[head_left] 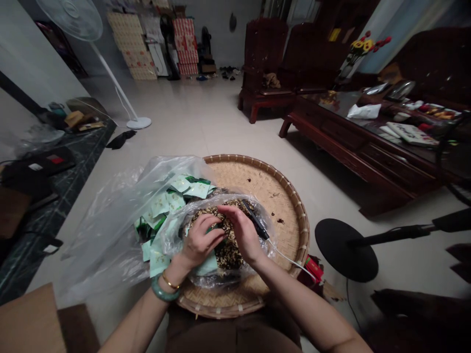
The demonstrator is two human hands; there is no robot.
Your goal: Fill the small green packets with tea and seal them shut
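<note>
You're looking down into a tiled living room, with a white standing fan (69, 19) at the upper left and a dark carved-wood bench (265, 59) at the top. A long dark wooden coffee table (368, 142) runs along the right, and a black marble-patterned surface (62, 191) runs along the left. The black round base of a second fan (346, 250) sits on the floor at the right.

At the bottom center, a large round woven bamboo tray (283, 191) rests across your lap. To its left, a big clear plastic bag (110, 230) spills over the rim, holding many pale green sachets (172, 201). Inside the tray, a smaller clear plastic bag (228, 274) lies open around a heap of dark, speckled dried flakes (226, 250), possibly tea.

Both your hands are over that heap, just apart from each other. Your left hand (200, 240) has its grip curled and its fingers together, resting near a small green piece; you can't tell whether it is clamped on it. A pale green sachet (206, 264) lies just below that hand. Your right hand (243, 233) appears clamped on a black corded handheld tool (255, 219), whose white cable (290, 260) trails toward a small red box (313, 269). A jade bangle (165, 292) and a gold bracelet (170, 282) circle your left wrist.
</note>
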